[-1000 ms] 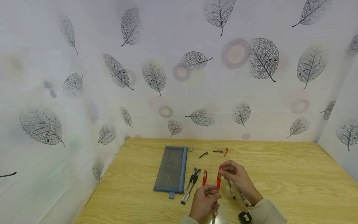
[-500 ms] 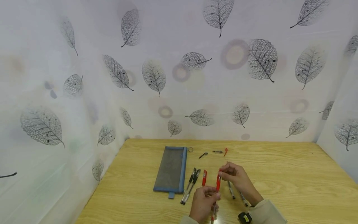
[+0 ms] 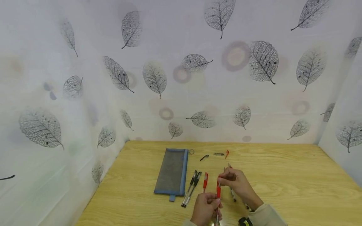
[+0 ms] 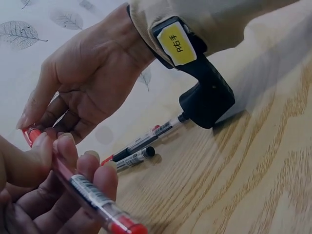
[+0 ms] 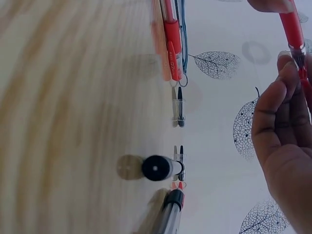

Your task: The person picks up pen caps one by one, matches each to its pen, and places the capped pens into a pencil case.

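A red gel pen stands between both hands over the front of the table, its red end up. My left hand grips its clear barrel low down, fingers curled round it. The thumb and fingers of my right hand pinch the red upper end. In the right wrist view, the red part runs between the fingertips of the two hands. Under and beside the right hand lie pens with clear barrels, such as a pen partly hidden by it.
Left of the hands lie two black pens and a red pen. A grey mesh zip pouch with blue edges lies farther left. Two black caps and a red cap lie toward the back.
Both hands and the red pen have come slightly down and toward the body. The left hand's fingers now sit close to the lower end of the red part. The other pens lie as before.
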